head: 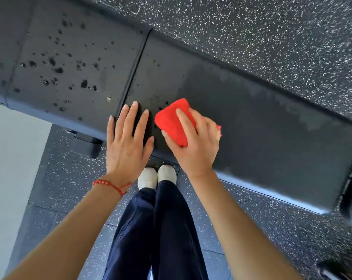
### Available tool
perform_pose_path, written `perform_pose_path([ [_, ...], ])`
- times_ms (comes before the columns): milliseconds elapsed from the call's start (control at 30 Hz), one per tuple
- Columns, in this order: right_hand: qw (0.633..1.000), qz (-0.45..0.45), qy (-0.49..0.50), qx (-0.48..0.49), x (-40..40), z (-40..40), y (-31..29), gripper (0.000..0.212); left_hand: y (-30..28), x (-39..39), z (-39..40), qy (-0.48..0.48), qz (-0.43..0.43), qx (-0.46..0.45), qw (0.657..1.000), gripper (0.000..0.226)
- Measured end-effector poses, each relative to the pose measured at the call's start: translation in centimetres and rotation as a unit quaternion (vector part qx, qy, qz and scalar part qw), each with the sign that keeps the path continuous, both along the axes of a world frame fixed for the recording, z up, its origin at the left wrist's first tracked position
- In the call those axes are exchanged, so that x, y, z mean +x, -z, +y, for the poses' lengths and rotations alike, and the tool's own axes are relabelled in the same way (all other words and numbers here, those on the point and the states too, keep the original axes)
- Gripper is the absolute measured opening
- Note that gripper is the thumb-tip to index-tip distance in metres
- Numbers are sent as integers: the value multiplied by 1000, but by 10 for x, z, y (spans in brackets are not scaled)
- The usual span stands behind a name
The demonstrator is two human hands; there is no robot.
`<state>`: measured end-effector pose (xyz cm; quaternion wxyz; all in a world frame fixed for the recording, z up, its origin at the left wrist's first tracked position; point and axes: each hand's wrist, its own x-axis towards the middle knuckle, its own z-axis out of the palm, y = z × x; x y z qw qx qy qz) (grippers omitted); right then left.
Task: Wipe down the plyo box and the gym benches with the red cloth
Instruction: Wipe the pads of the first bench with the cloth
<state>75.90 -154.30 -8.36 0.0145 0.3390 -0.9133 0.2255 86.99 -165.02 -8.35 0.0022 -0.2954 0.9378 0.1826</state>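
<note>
Head: right hand (193,142) gripping red cloth (174,122)

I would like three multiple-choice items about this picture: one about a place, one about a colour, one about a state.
1. Where is the red cloth?
A. on the floor
B. on the bench pad
C. on the shoes

2. What colour is the bracelet?
A. red
B. blue
C. green

3. How is the left hand?
A. closed in a fist
B. holding the cloth
C. open and flat

Answers: 1 B, the right hand presses it on the pad. 2 A, its beads are red. 3 C, its fingers are spread on the bench.
</note>
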Motion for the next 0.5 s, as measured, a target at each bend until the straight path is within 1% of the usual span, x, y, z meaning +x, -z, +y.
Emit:
perform_pose_path([
  [133, 999, 29, -15, 1, -9, -6, 2, 40, 3, 4, -15, -41, -13, -33, 999, 54],
  [233, 1000, 22, -14, -5, -20, -18, 1, 41, 5, 6, -27, -63, -24, -36, 997, 55],
  [500, 1000, -11, -16, -12, -57, -77, -6, 45, 9, 7, -27, -65, -22, -44, 997, 54],
])
